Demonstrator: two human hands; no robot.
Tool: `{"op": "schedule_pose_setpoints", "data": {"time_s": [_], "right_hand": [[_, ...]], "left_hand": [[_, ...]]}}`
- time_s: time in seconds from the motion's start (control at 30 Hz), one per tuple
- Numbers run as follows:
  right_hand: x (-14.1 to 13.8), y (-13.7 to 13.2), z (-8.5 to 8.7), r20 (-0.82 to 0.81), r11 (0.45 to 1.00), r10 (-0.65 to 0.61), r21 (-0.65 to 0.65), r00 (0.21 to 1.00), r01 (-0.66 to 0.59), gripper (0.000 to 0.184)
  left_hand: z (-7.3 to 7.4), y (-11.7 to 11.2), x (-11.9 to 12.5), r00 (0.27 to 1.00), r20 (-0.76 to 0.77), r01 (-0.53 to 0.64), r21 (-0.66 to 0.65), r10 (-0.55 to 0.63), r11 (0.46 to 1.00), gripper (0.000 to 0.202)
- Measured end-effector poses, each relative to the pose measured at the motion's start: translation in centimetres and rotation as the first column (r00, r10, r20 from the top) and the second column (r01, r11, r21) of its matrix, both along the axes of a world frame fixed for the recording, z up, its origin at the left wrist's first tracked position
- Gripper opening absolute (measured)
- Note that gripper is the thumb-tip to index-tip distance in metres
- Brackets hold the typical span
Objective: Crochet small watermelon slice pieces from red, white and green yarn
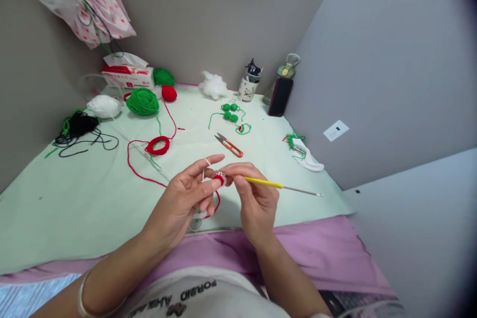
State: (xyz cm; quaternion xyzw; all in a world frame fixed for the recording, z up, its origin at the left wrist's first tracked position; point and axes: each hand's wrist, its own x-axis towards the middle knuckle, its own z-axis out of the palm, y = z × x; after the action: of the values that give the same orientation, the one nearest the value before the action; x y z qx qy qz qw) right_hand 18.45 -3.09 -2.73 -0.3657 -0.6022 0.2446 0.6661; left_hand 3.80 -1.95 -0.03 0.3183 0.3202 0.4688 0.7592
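Between thumb and fingers, my left hand point(186, 189) pinches a small red and white crochet piece point(219, 179). White yarn loops over its raised index finger. My right hand point(257, 196) grips a yellow-handled crochet hook point(263, 182), whose bare metal end points to the right. The hook's other end meets the crochet piece, its tip partly hidden by fingers. Red yarn point(147, 179) trails from below the left hand across the table to a red yarn ring point(158, 145). Just beyond the hands lie orange-handled thread snips point(229, 145).
At the back left are a tissue box point(128, 78), green yarn point(142, 102), white yarn point(104, 107) and black yarn point(80, 125). Small green crocheted balls point(230, 116) and white stuffing point(213, 85) lie mid-table. A cup point(249, 87), phone point(280, 97) and bottle point(288, 67) stand by the right wall.
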Motion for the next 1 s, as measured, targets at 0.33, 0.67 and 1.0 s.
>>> {"op": "schedule_pose_setpoints", "data": {"time_s": [0.33,0.67,1.0], "right_hand": [[0.4,-0.1,-0.1,0.016,0.995,-0.097,-0.001,0.995,0.097,0.019],[0.6,0.3,0.1,-0.208,0.964,0.12,-0.21,0.971,-0.164,0.023],[0.5,-0.8,-0.7,0.453,0.944,-0.242,0.313,0.858,0.101,0.03]], "left_hand": [[-0.5,1.1,-0.7,0.989,0.142,0.054,-0.159,-0.031,0.986,0.03],[-0.4,0.4,-0.4,0.999,-0.03,0.029,0.035,-0.028,0.999,0.029],[-0.5,0.1,-0.1,0.993,-0.11,-0.042,0.051,0.047,0.998,0.047]]}}
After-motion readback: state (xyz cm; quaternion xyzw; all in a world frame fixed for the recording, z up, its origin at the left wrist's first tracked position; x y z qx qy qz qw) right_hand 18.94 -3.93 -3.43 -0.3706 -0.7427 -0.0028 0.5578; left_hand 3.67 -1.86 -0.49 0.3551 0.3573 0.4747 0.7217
